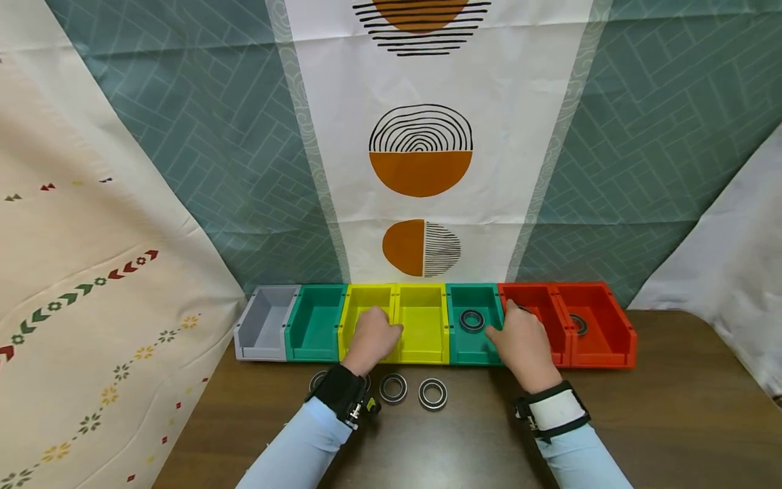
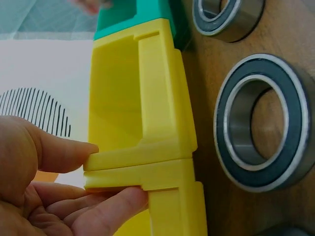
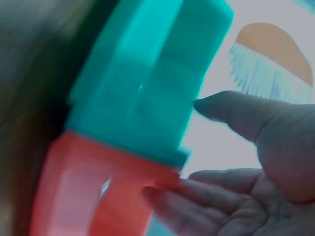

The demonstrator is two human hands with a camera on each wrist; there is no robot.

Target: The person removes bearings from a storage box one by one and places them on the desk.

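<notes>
My left hand (image 1: 374, 337) straddles the wall between the two yellow bins (image 2: 115, 93). In the left wrist view its thumb lies at one side of this doubled wall and its fingers reach round the other, pinching it. My right hand (image 1: 527, 345) hovers over the divider between a green bin (image 1: 489, 353) and a red bin (image 3: 69, 182). Thumb and fingers are spread there, holding nothing, and the right wrist view is blurred. One ball bearing (image 1: 472, 320) lies in that green bin. A second bearing (image 1: 577, 324) sits in the far right red bin, partly hidden.
Several bearings lie on the wooden table before the bins, among them one (image 1: 432, 394) and another (image 1: 393, 388); my left wrist partly covers others. A grey bin (image 1: 263, 350) and another green bin (image 1: 315, 350) end the row at left. Patterned cloth (image 1: 421, 251) hangs behind.
</notes>
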